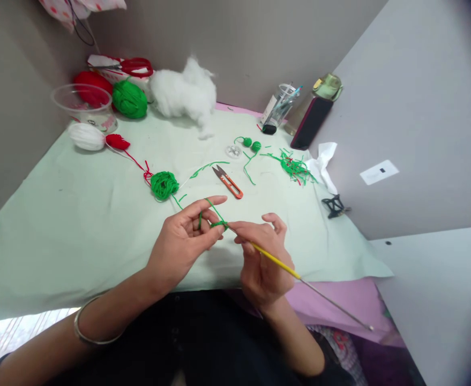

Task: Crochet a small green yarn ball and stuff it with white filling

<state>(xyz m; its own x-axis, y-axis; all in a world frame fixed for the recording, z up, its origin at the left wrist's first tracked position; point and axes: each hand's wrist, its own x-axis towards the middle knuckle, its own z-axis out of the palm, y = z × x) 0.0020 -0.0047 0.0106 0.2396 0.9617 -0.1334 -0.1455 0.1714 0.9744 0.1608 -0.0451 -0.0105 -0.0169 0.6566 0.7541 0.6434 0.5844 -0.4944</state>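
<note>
Between thumb and fingers, my left hand pinches a small green crocheted piece, with green yarn looped over its raised index finger. My right hand grips a crochet hook with a yellow handle and a long metal shaft pointing to the lower right. The hook's working tip meets the green piece, and the fingertips of both hands nearly touch there. A ball of green yarn lies beyond my left hand. Orange-handled thread snips rest on the cloth just past my hands.
White stuffing, a green yarn ball, a plastic tub and red scissors are at the back left. Toward the right are green yarn scraps, a phone, a bottle, a cup of tools and a black clip.
</note>
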